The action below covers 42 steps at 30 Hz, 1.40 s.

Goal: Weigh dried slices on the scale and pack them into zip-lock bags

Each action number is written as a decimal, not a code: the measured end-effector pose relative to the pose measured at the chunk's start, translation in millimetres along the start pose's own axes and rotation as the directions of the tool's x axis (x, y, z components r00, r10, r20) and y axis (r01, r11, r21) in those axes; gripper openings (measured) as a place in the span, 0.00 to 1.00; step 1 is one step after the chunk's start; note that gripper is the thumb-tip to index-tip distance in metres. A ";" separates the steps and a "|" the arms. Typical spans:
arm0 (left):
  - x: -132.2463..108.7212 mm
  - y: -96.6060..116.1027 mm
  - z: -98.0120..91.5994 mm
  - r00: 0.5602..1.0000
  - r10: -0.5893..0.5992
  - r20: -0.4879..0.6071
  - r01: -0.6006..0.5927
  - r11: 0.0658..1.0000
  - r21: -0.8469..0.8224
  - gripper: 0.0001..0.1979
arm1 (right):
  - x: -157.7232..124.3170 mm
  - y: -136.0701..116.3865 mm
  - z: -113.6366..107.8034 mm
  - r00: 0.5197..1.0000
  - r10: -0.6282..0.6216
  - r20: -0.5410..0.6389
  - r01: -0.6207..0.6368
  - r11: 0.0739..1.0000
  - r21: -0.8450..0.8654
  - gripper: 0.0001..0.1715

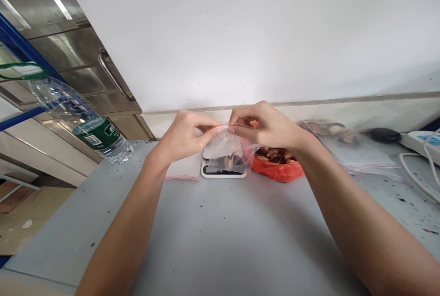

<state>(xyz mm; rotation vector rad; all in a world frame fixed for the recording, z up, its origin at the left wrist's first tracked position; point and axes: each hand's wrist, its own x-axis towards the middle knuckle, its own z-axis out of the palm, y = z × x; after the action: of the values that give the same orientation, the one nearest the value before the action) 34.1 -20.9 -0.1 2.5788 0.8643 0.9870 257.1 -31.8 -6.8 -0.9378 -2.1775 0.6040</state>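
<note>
My left hand (184, 135) and my right hand (268, 126) both pinch the top edge of a small clear zip bag (227, 151) held between them. The bag holds a few dark dried pieces at its bottom and hangs just above a small white scale (223, 172) on the grey table (220, 227). An orange plastic bag (278, 167) with more brown dried pieces lies right of the scale, under my right wrist.
A clear water bottle (82, 119) with a green label lies at the table's left rear corner. Filled clear zip bags (347, 145) lie at the right rear. A white power strip (421, 142) and cable sit far right. Empty zip bags (182, 172) lie left of the scale.
</note>
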 end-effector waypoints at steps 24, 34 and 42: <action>-2.2 -5.1 -12.0 1.000 0.012 0.027 -0.014 0.998 0.062 0.13 | -3.3 -2.5 -7.2 0.995 0.033 0.089 -0.039 0.998 0.057 0.12; -2.8 -5.7 -19.9 0.999 -0.054 -0.005 0.054 0.998 0.024 0.13 | -5.9 -2.6 -11.4 0.992 0.091 0.083 -0.094 0.995 0.039 0.11; -0.4 -6.0 -18.5 0.995 -0.019 -0.100 0.023 0.999 0.043 0.11 | -5.9 1.1 -12.4 0.991 0.128 0.028 -0.127 0.991 -0.033 0.17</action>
<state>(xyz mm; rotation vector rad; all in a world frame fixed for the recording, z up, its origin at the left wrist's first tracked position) 18.8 -16.0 10.8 2.5701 0.9469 1.1108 269.7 -33.9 -1.7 -1.0973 -2.1706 0.6500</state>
